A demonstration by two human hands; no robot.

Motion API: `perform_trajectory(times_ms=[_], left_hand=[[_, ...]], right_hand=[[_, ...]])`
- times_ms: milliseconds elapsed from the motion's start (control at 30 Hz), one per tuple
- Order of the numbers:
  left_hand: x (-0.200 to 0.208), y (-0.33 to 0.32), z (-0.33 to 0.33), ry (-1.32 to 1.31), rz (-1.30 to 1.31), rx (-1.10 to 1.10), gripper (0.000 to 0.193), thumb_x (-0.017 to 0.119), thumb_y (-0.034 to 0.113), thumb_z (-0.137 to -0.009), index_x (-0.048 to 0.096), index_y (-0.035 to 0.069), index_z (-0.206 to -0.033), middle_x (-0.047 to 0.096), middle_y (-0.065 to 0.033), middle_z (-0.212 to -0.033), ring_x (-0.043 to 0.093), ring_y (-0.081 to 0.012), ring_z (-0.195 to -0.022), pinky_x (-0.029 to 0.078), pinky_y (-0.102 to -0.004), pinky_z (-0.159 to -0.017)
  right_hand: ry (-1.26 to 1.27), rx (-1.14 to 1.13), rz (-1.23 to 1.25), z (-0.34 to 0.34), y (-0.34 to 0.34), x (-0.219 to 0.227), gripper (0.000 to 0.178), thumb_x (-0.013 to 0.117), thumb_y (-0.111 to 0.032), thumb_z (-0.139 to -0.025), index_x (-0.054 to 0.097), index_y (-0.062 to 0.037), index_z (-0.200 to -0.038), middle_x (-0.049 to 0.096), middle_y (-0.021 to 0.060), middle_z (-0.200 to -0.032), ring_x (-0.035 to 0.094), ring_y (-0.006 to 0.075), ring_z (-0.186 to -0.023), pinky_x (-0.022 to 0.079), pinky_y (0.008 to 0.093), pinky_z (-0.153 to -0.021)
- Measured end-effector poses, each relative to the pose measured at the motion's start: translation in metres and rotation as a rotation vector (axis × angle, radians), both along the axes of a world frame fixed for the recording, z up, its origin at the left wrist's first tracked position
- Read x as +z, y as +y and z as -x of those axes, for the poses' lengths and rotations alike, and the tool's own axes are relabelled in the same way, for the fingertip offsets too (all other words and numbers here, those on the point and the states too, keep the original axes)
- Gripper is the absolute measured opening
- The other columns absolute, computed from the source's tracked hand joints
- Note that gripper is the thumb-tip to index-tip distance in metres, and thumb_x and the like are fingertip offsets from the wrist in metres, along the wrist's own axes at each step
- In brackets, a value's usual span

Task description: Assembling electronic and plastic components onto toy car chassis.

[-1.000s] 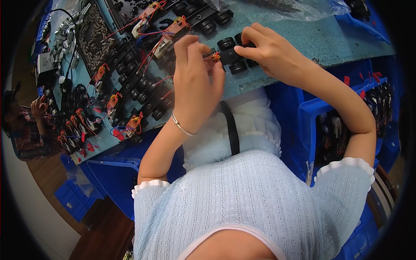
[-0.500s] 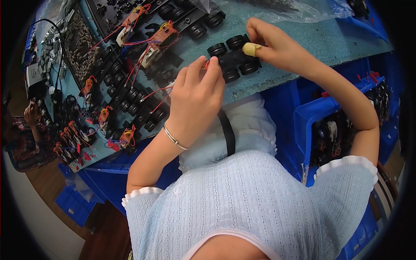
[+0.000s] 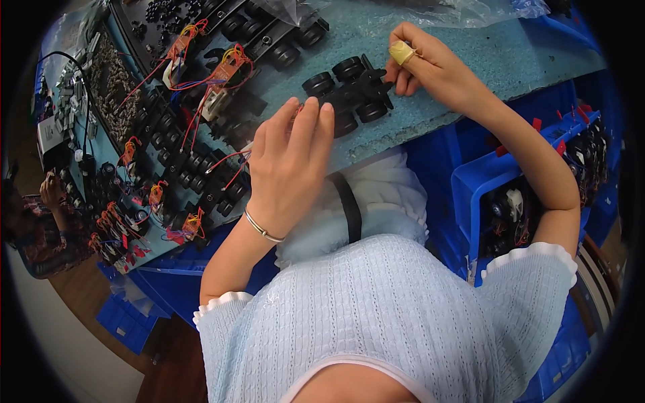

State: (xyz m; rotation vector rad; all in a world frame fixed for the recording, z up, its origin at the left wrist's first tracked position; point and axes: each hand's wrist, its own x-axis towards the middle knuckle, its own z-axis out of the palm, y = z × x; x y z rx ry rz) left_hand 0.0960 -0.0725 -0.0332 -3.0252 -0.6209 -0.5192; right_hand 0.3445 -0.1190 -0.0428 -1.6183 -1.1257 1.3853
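A black toy truck chassis (image 3: 351,93) with several fat wheels lies on the teal table in front of me. My left hand (image 3: 293,148) grips its left end from above, fingers reaching over it and hiding that part; red wires come out beside the palm. At the right end, my right hand (image 3: 426,67) has its fingers curled together against the chassis tip. Whatever they pinch there is too small to make out. Yellow tape (image 3: 402,52) wraps a digit of that hand.
Left of my hands lie other chassis (image 3: 282,55) and orange circuit boards (image 3: 225,67) with wires. A tray of small brown parts (image 3: 115,87) stands farther left. Clear plastic (image 3: 457,12) lies at the back. Blue bins (image 3: 470,195) hold assemblies at right. Another person's hand (image 3: 51,190) shows far left.
The chassis and my left hand have shifted left in view. My right hand has gone from resting over the wheels to the chassis's right tip, fingers now curled there.
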Motion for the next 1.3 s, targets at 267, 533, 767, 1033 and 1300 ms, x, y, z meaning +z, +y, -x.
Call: perform_trajectory(times_ms=[267, 533, 767, 1033, 1300], left_hand=[[-0.003, 0.005, 0.0, -0.016, 0.062, 0.018, 0.047, 0.058, 0.007, -0.075, 0.055, 0.002, -0.121, 0.06, -0.0106, -0.109, 0.056, -0.0286, -0.102, 0.047, -0.0357, -0.082], [0.043, -0.009, 0.002, -0.345, 0.246, -0.066, 0.039, 0.06, 0.009, -0.076, 0.055, 0.001, -0.114, 0.059, -0.0122, -0.102, 0.059, -0.0274, -0.094, 0.051, -0.0352, -0.08], [0.132, 0.017, 0.101, -0.42, -0.114, 0.294, 0.035, 0.068, 0.006, -0.07, 0.055, 0.004, -0.102, 0.06, -0.0116, -0.099, 0.061, -0.0274, -0.089, 0.051, -0.0351, -0.078], [0.088, 0.129, 0.37, -0.197, -0.212, 1.031, 0.034, 0.07, 0.009, -0.073, 0.052, 0.002, -0.101, 0.06, -0.0155, -0.093, 0.06, -0.0321, -0.088, 0.048, -0.0388, -0.077], [0.014, 0.205, 0.463, 0.066, -0.143, 1.216, 0.033, 0.069, 0.021, -0.075, 0.053, 0.005, -0.099, 0.059, -0.0161, -0.097, 0.056, -0.0363, -0.095, 0.046, -0.0432, -0.081]], right_hand=[[0.066, 0.014, 0.003, -0.01, 0.004, -0.007, 0.019, 0.039, -0.027, -0.101, 0.043, -0.0089, -0.098, 0.06, 0.0053, -0.078, 0.057, 0.0088, -0.061, 0.046, 0.0206, -0.057], [-0.156, -0.086, -0.272, -0.021, -0.004, -0.039, 0.023, 0.049, -0.028, -0.096, 0.05, -0.0065, -0.103, 0.052, 0.0016, -0.078, 0.049, 0.0109, -0.063, 0.045, 0.0214, -0.058], [0.135, 0.042, 0.041, -0.016, 0.016, -0.014, 0.019, 0.042, -0.024, -0.099, 0.045, -0.0066, -0.106, 0.064, 0.0129, -0.082, 0.065, 0.0172, -0.067, 0.048, 0.0221, -0.053], [0.037, 0.005, 0.016, -0.016, 0.015, -0.005, 0.019, 0.039, -0.026, -0.1, 0.044, -0.0087, -0.106, 0.063, 0.0079, -0.072, 0.062, 0.0134, -0.057, 0.045, 0.0194, -0.049], [-0.232, 0.237, -0.052, -0.006, 0.011, 0.014, 0.019, 0.042, -0.017, -0.097, 0.046, -0.0057, -0.112, 0.062, 0.0068, -0.08, 0.062, 0.0125, -0.07, 0.047, 0.0237, -0.061]])
